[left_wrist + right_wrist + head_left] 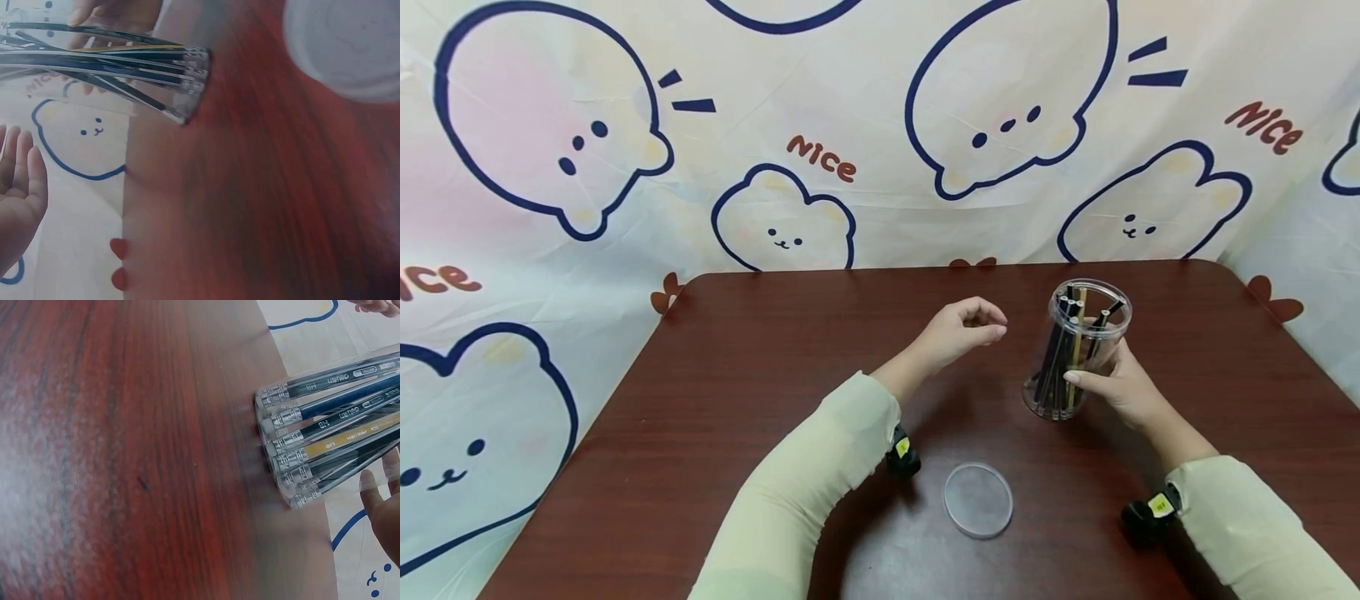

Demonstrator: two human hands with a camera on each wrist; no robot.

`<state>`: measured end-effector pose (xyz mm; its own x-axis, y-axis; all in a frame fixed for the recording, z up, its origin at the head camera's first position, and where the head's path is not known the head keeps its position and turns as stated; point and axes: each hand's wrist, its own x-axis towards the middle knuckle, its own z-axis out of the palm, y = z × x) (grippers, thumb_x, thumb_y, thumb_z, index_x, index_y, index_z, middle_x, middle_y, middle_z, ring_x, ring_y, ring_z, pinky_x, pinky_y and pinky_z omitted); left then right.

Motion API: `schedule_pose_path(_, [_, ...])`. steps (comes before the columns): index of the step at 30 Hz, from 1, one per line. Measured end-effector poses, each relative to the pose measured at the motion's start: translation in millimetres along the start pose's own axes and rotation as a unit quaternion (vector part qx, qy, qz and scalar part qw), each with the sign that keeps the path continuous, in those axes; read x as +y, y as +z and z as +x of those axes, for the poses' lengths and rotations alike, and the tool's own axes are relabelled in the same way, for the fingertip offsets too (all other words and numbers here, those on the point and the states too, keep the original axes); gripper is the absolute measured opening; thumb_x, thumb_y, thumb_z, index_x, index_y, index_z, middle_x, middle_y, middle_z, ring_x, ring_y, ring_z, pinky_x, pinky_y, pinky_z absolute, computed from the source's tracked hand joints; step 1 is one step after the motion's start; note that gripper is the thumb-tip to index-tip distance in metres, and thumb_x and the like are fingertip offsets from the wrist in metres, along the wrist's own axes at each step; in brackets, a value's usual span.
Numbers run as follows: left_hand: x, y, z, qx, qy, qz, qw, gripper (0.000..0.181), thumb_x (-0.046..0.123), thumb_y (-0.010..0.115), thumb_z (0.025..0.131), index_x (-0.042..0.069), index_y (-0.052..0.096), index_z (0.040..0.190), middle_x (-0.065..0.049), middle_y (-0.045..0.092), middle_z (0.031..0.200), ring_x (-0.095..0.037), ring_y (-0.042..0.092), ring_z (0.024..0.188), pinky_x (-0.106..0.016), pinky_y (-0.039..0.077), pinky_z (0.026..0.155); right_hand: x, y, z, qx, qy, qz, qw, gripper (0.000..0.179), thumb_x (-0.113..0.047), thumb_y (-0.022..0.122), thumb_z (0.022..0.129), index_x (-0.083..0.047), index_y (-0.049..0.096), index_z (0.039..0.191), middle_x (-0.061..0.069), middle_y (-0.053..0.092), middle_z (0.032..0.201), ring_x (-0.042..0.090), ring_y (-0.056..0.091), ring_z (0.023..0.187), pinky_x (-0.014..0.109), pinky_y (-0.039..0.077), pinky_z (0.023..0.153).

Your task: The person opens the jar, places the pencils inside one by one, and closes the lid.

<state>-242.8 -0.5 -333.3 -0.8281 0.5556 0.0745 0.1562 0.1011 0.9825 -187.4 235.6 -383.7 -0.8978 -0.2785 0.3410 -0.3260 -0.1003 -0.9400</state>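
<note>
My right hand [1123, 383] grips a clear plastic jar [1037, 392] from its right side, thumb across the front. Several pencils [1063, 350] stand inside the open-topped jar, mostly dark with one yellow. In the right wrist view, the pencils [350, 415] have their metal-banded eraser ends at the jar's base. Whether that base touches the table cannot be told. Left of the jar, my left hand [962, 329] hovers with loosely bent fingers and holds nothing; its palm side shows in the left wrist view. A round clear lid [978, 500] lies flat on the table nearer to me.
The dark reddish-brown wooden table [737, 400] reaches back to a cloth backdrop [880, 100] printed with cartoon bears. A small dark speck [144, 483] lies on the tabletop in the right wrist view. Each wrist carries a black camera.
</note>
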Motion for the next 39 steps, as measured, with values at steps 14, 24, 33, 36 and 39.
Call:
schedule_pose_path(14, [-22.0, -12.1, -30.0, -0.079, -0.021, 0.078, 0.9936, 0.022, 0.010, 0.059, 0.081, 0.001, 0.056, 0.101, -0.006, 0.056, 0.089, -0.011, 0.052, 0.078, -0.028, 0.044, 0.074, 1.9, 1.1, -1.6, 0.001, 0.010, -0.006, 0.9999, 0.062, 0.016, 0.050, 0.077, -0.018, 0.026, 0.123, -0.005, 0.051, 0.108, 0.005, 0.049, 0.098, 0.017, 0.041, 0.077])
schedule_pose_path(24, [-31.1, -12.9, -56.1, -0.212, -0.042, 0.160, 0.9632, 0.033, 0.009, 0.061, 0.080, -0.001, 0.050, 0.109, -0.015, 0.052, 0.108, -0.021, 0.051, 0.097, -0.020, 0.039, 0.081, 3.0, -0.6, -2.1, 0.006, 0.019, -0.022, 0.9996, 0.061, 0.014, 0.050, 0.078, -0.019, 0.025, 0.123, -0.005, 0.049, 0.109, 0.004, 0.048, 0.098, 0.016, 0.040, 0.077])
schedule_pose_path(33, [-39.5, -10.2, -74.1, -0.251, -0.063, 0.199, 0.9453, 0.044, 0.011, 0.066, 0.076, 0.005, 0.047, 0.116, -0.006, 0.050, 0.112, -0.016, 0.047, 0.101, -0.023, 0.040, 0.082, 2.0, 1.0, -1.0, 0.005, 0.015, 0.000, 0.9999, 0.062, 0.015, 0.050, 0.077, -0.018, 0.026, 0.124, -0.004, 0.049, 0.110, 0.005, 0.047, 0.100, 0.017, 0.040, 0.078])
schedule_pose_path(36, [-40.6, -5.5, -77.9, -0.274, -0.048, 0.235, 0.9314, 0.049, 0.014, 0.068, 0.074, 0.007, 0.046, 0.117, -0.002, 0.048, 0.112, -0.012, 0.046, 0.100, -0.021, 0.039, 0.081, 1.5, 0.9, -0.6, 0.002, 0.014, 0.003, 0.9999, 0.062, 0.015, 0.051, 0.077, -0.018, 0.027, 0.125, -0.004, 0.048, 0.111, 0.005, 0.047, 0.101, 0.017, 0.039, 0.080])
schedule_pose_path(39, [-41.7, 1.7, -81.9, -0.305, -0.019, 0.280, 0.9103, 0.054, 0.017, 0.072, 0.070, 0.009, 0.046, 0.117, 0.000, 0.047, 0.111, -0.008, 0.044, 0.099, -0.017, 0.037, 0.081, 2.6, 0.0, -0.6, 0.000, 0.014, -0.001, 0.9999, 0.063, 0.012, 0.053, 0.077, -0.017, 0.026, 0.126, -0.003, 0.047, 0.112, 0.006, 0.046, 0.102, 0.017, 0.038, 0.080])
